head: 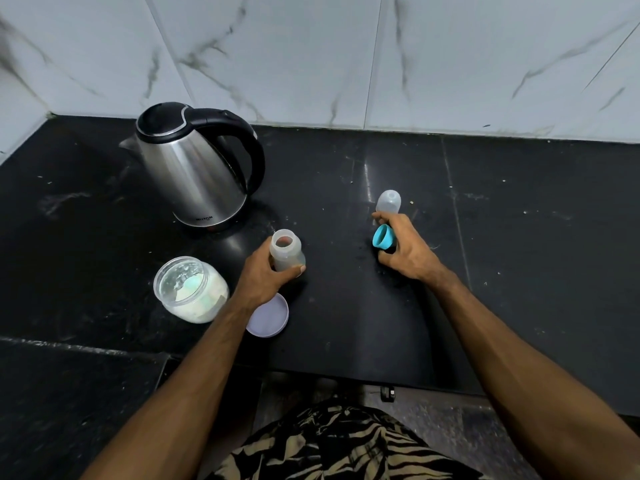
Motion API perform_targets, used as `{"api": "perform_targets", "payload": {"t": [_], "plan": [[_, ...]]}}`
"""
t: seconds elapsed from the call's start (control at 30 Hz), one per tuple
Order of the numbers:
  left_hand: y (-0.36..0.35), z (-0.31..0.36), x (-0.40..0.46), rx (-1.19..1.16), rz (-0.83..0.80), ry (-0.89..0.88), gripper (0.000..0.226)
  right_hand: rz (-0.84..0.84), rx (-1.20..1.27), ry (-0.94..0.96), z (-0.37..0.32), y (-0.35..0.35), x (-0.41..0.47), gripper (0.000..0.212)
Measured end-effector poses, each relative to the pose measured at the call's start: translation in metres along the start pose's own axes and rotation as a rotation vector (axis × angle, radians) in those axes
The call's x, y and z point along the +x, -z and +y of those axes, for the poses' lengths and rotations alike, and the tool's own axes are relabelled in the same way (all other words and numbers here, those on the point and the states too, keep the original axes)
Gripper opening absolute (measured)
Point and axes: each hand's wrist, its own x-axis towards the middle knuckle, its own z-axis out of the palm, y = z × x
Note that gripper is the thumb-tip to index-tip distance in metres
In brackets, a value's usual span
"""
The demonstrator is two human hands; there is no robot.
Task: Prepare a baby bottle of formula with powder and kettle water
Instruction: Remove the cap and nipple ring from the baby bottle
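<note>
Bottle (pixel 286 251) upright, mouth open, centre frame, held by left hand (pixel 266 275); right hand (pixel 408 249) holds blue cap (pixel 383 237) w/ grip curled; kettle (pixel 197 168) upper left, nearer left hand.

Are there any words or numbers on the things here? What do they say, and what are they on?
Kettle: a small dark brand word low on its steel side, near the base; too small and blurred to read for sure.
Baby bottle, powder jar, lid: no words or numbers can be seen.
</note>
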Motion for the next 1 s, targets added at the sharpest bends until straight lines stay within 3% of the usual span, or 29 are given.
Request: {"api": "perform_targets", "payload": {"t": [0.43, 0.73, 1.0], "plan": [[0.002, -0.005, 0.003, -0.018, 0.005, 0.028, 0.065, 0.259, -0.112, 0.282, -0.046, -0.002, 0.005, 0.057], [0.002, 0.004, -0.007, -0.027, 0.081, 0.039, 0.063, 0.084, -0.086, 0.409, -0.082, -0.037, 0.022, 0.051], [0.004, 0.006, -0.015, -0.045, 0.119, 0.034, 0.079, -0.024, -0.026, 0.414, -0.094, -0.05, 0.032, 0.047]]}}
